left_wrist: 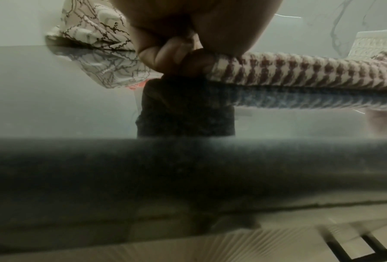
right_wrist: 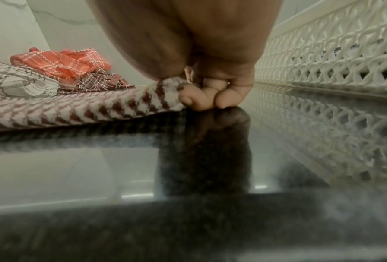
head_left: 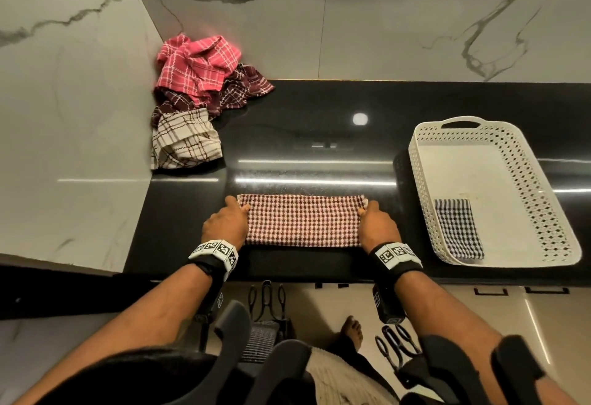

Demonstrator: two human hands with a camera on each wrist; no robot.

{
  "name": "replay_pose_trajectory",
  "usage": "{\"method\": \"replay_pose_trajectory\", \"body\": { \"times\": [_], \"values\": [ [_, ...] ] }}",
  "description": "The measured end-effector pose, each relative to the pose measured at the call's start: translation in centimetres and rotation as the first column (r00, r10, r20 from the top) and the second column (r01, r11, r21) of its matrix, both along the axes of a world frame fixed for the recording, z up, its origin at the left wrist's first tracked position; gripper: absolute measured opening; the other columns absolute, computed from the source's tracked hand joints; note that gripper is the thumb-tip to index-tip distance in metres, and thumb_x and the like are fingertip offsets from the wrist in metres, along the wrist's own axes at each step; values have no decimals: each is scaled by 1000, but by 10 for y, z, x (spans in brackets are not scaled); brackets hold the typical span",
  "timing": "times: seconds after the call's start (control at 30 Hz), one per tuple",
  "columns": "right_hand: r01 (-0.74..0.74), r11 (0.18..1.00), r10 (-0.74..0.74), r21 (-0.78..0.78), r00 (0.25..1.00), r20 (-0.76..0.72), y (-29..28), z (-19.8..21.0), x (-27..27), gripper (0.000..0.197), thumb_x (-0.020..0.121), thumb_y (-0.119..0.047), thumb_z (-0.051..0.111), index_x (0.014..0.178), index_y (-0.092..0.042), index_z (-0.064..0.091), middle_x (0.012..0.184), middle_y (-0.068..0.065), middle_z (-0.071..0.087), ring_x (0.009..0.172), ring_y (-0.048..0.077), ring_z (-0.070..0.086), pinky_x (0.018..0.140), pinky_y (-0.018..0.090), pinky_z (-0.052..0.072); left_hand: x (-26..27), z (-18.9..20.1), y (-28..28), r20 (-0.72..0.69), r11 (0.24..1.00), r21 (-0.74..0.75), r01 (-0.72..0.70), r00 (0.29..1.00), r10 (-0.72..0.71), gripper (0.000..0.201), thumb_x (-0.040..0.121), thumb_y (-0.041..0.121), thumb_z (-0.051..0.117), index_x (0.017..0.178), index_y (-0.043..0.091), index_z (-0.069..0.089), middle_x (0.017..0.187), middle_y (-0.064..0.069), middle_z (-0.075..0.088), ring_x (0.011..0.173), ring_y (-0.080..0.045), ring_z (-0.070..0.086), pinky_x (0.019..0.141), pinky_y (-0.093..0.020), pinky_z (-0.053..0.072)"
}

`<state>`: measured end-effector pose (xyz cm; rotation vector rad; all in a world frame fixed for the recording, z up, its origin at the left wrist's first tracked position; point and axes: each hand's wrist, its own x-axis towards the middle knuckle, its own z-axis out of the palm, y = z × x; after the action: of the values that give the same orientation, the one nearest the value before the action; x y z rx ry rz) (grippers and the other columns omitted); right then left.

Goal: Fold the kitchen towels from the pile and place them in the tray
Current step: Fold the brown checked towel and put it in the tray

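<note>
A red-and-white checked towel (head_left: 303, 220) lies folded into a long strip on the black counter (head_left: 319, 148), near its front edge. My left hand (head_left: 235, 212) pinches the strip's left end (left_wrist: 233, 69), fingers curled against the cloth. At the other end (right_wrist: 143, 101) my right hand (head_left: 367, 211) pinches the cloth the same way, knuckles down on the counter. The pile of unfolded towels (head_left: 198, 94) sits in the back left corner: a pink one on top, maroon under it, a cream one in front. The white perforated tray (head_left: 447, 136) stands to the right, holding one folded dark checked towel (head_left: 459, 228).
Marble walls (head_left: 64, 100) close the counter at the left and the back. The tray's lattice wall (right_wrist: 334, 58) stands close to the right of my right hand. Below the counter's front edge are a chair and a tiled floor (head_left: 479, 315).
</note>
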<state>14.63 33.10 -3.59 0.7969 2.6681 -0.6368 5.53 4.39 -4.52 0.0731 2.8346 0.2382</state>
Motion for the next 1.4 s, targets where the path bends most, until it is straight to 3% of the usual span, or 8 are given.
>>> {"method": "replay_pose_trajectory", "body": {
  "times": [0.43,0.53,0.67,0.73,0.83,1.03,1.3,1.4],
  "values": [
    [54,998,-55,17,997,57,-7,7,-4,25,99,-18,36,120,-4,38,116,21,63,103,40,64,89,48,50,-7,6,-1,-7,998,-51,-28,1000,28,35,104,47,24,98,14,34,99,-16,67,92,-39,66,71,-44,44],
    [16,985,-20,173,1000,24,-11,14,-5,33,94,-23,41,123,-6,40,121,18,59,108,38,59,94,50,43,-5,13,-6,-129,999,-41,-33,991,28,41,101,51,30,106,11,40,100,-15,63,90,-36,62,70,-44,44],
    [-215,951,235,223,970,-69,-41,21,-10,37,93,-25,42,127,-10,43,131,15,48,121,34,45,101,53,37,11,14,8,-373,936,-56,348,862,-343,28,96,36,48,106,11,52,105,-11,54,92,-29,51,81,-46,48],
    [-365,925,373,110,925,-66,-62,20,-17,51,96,-26,40,144,-11,32,153,15,31,142,35,26,115,58,24,23,6,28,-334,818,-39,574,764,-553,32,97,31,46,119,9,53,126,-12,53,117,-30,50,103,-51,44],
    [-517,856,516,17,856,42,-79,7,-20,64,102,-29,32,158,-18,2,166,6,-10,151,29,-12,120,59,-2,36,-7,52,-179,718,-65,693,700,-692,56,102,34,29,153,10,30,161,-12,22,150,-28,18,123,-44,5],
    [-532,843,506,75,833,224,-39,-16,-1,85,95,-69,20,155,-20,-16,159,3,-32,147,25,-28,112,56,-22,26,-28,17,7,805,-103,584,810,-587,74,91,53,3,155,18,-12,161,-3,-21,151,-20,-15,123,-44,-4],
    [-468,881,439,71,864,244,-1,-14,22,86,95,-69,16,155,-17,-17,156,1,-35,146,26,-30,115,59,-18,8,-20,-28,18,826,-155,541,838,-546,76,88,49,6,156,18,-11,163,-2,-19,150,-18,-19,123,-43,-8],
    [-450,890,423,71,874,238,-5,-11,19,87,96,-66,21,155,-14,-16,160,6,-31,145,28,-31,115,62,-17,15,-12,-18,-17,846,-134,516,853,-522,79,88,38,23,157,13,-4,165,-7,-14,151,-22,-17,123,-47,-8]
  ]
}}
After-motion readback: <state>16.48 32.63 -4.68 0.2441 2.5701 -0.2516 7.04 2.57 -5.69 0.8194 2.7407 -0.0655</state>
